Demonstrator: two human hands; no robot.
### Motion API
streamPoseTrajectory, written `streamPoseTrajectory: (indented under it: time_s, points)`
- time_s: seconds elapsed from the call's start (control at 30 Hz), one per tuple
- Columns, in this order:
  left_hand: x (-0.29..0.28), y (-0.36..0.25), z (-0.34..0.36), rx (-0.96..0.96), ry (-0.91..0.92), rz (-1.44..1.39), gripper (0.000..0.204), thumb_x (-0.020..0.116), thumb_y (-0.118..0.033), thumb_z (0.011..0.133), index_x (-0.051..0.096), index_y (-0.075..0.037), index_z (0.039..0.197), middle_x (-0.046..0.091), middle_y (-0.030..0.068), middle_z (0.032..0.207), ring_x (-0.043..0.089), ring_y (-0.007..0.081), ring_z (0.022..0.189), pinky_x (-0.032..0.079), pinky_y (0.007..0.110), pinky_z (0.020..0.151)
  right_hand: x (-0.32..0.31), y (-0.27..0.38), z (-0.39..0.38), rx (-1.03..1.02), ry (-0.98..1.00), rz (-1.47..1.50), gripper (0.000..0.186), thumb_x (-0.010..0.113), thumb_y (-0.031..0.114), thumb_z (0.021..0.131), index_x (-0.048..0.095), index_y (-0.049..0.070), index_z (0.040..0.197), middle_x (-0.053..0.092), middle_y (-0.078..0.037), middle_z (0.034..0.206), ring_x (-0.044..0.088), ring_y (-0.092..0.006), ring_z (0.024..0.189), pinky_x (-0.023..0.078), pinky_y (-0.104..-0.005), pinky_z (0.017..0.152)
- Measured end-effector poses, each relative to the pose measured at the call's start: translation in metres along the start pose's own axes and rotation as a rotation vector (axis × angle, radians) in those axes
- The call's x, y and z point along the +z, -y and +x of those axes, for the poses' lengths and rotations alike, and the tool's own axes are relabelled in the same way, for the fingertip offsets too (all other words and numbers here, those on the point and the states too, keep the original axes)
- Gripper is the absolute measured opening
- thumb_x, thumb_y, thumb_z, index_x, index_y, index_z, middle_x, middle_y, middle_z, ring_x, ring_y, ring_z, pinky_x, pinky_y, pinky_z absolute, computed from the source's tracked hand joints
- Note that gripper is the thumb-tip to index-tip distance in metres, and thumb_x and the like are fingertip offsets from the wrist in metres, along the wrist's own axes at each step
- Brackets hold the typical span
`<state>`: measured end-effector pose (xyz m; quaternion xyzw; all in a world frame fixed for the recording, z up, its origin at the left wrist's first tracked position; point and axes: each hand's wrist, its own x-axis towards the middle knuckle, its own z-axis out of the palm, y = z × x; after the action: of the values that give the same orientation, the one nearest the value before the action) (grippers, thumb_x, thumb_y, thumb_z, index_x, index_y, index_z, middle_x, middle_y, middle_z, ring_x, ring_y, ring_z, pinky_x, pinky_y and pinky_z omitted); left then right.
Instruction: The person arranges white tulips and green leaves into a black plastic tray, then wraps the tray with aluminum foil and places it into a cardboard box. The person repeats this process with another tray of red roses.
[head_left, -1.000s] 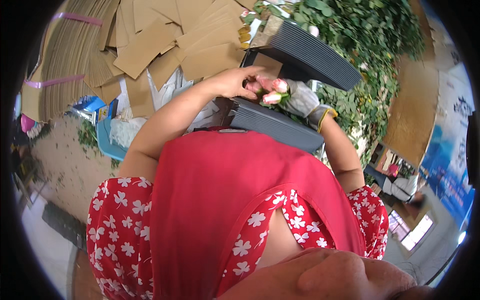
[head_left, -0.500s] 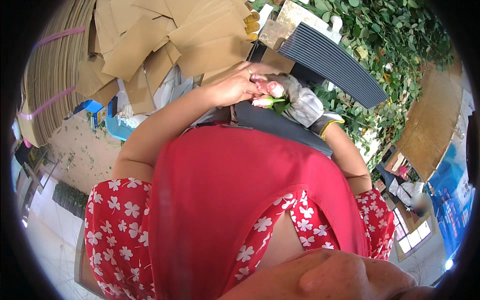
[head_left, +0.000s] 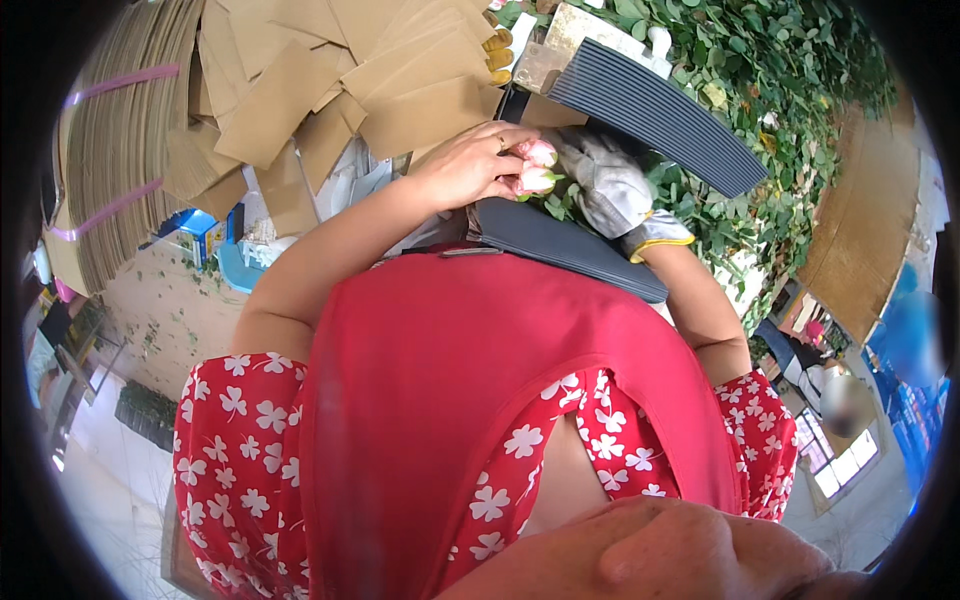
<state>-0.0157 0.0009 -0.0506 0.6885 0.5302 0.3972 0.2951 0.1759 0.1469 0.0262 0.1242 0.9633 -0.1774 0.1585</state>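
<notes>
Pink roses (head_left: pixel 536 180) with pale petals and green leaves sit between my hands, close in front of my red apron. My bare left hand (head_left: pixel 475 165), wearing a ring, has its fingers closed round the blooms from the left. On the other side, my right hand (head_left: pixel 605 185) wears a grey-white glove with a yellow-edged cuff. Its gloved fingers are bent beside the rose leaves; what lies inside them is hidden. Below both hands is a dark flat padded surface (head_left: pixel 560 245), against the apron.
Loose brown cardboard sheets (head_left: pixel 400 90) are heaped ahead, left of a strapped cardboard stack (head_left: pixel 125 130). A dark ridged panel (head_left: pixel 660 115) stands beyond my right hand. Cut leafy stems (head_left: pixel 760 90) pile up at the right. A blue tub (head_left: pixel 238 268) is at the left.
My left hand's fingers have shifted on the blooms, which now sit more upright and closer to it. The gloved right hand has moved slightly away from the blooms.
</notes>
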Motion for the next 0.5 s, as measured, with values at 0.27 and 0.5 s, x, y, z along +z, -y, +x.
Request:
streamPoseTrajectory:
  time_s: [0.27, 0.5]
  points:
    - [0.012, 0.023, -0.003, -0.051, 0.011, 0.012, 0.04, 0.075, -0.035, 0.077, 0.072, -0.02, 0.114, 0.065, 0.0074, 0.119, 0.054, 0.0294, 0.116, 0.038, 0.042, 0.103, -0.013, -0.006, 0.005, 0.113, -0.107, 0.328, 0.048, 0.054, 0.007, 0.088, 0.055, 0.015, 0.135, 0.061, -0.011, 0.129, 0.061, -0.0273, 0.113, 0.051, -0.0335, 0.093]
    - [0.015, 0.012, 0.0, -0.073, -0.159, 0.095, 0.033, 0.076, -0.028, 0.073, 0.072, -0.021, 0.106, 0.063, 0.0074, 0.107, 0.053, 0.0284, 0.114, 0.04, 0.042, 0.1, 0.031, -0.031, 0.013, -0.014, -0.238, 0.191, 0.052, 0.052, 0.011, 0.091, 0.049, 0.02, 0.141, 0.046, -0.006, 0.147, 0.048, -0.0275, 0.131, 0.038, -0.0372, 0.109]
